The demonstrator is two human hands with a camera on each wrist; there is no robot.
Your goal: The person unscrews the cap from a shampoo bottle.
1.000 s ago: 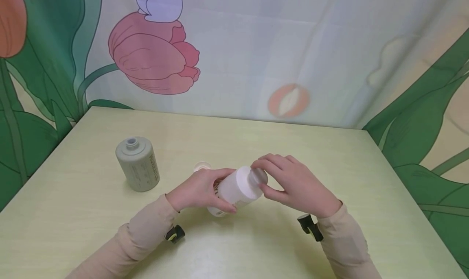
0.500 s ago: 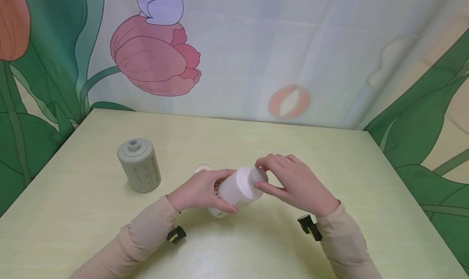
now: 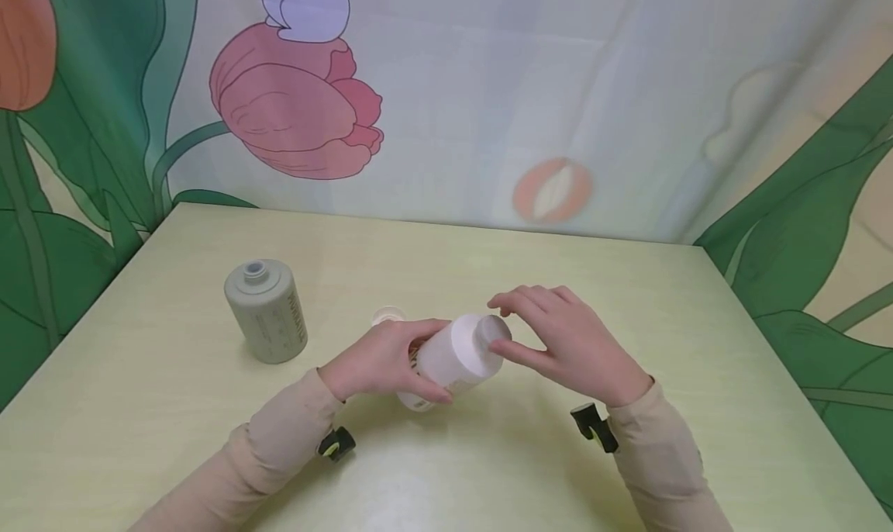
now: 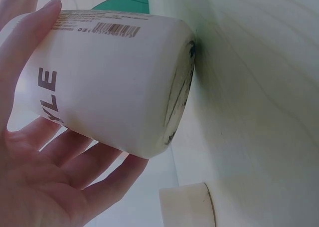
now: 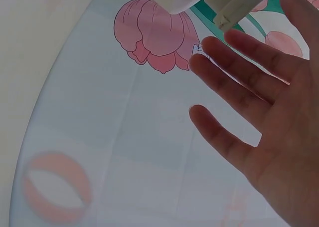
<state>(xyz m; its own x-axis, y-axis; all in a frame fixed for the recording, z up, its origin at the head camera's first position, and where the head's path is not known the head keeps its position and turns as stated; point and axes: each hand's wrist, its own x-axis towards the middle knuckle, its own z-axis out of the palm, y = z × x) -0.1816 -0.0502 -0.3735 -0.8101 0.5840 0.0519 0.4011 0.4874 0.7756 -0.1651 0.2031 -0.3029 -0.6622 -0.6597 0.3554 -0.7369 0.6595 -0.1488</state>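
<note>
My left hand [image 3: 384, 359] grips a white bottle [image 3: 453, 354] round its body, thumb on the near side. The bottle lies tilted, its neck end raised to the right. In the left wrist view its base edge meets the tabletop, and a barcode and dark lettering show. A round pale cap [image 3: 494, 332] sits on the neck. My right hand [image 3: 568, 346] is beside this cap, fingers loosely spread, with the thumb tip right at the cap and the index finger apart from it. In the right wrist view, its fingers [image 5: 244, 67] extend below the cap.
A grey bottle [image 3: 267, 315] with an uncovered neck stands upright on the left of the pale table [image 3: 530, 268]. Behind my left hand, partly hidden by it, a small whitish round piece [image 3: 387, 313] rests on the table. A printed curtain [image 3: 446, 113] hangs behind the far edge.
My right fingers, earlier curled at the cap, have spread and the index has lifted off it. The left hand and the white bottle have stayed in place.
</note>
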